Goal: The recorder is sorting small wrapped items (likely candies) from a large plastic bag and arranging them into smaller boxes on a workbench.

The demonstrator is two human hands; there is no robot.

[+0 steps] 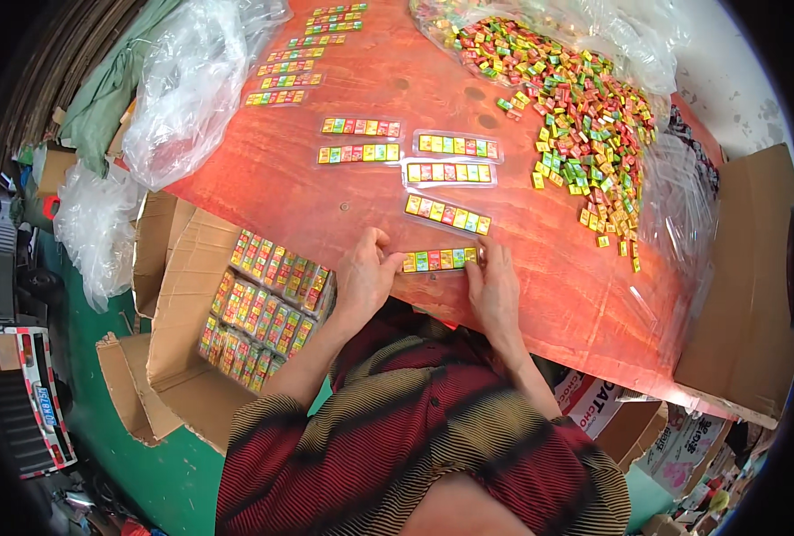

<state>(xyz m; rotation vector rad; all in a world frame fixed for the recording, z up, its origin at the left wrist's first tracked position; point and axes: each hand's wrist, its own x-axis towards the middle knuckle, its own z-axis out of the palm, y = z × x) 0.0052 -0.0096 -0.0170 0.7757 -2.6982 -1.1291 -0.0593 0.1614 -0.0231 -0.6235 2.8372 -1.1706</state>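
Observation:
At the table's near edge lies a clear plastic strip tray (434, 260) holding a row of small yellow, green and red boxes. My left hand (366, 275) pinches its left end between thumb and fingers. The right end is held by my right hand (496, 288), thumb below and fingers above. Just beyond it a similar filled tray (448, 214) lies at a slant. Farther off are more filled trays, among them one tray (450, 172) straight ahead and another tray (358, 154) to the left.
A large heap of small boxes (584, 116) covers the right of the red table (325, 210). Stacked filled trays stand in an open carton (187, 326) at lower left. Clear plastic bags (191, 80) hang over the far left edge. A cardboard sheet (743, 286) rises on the right.

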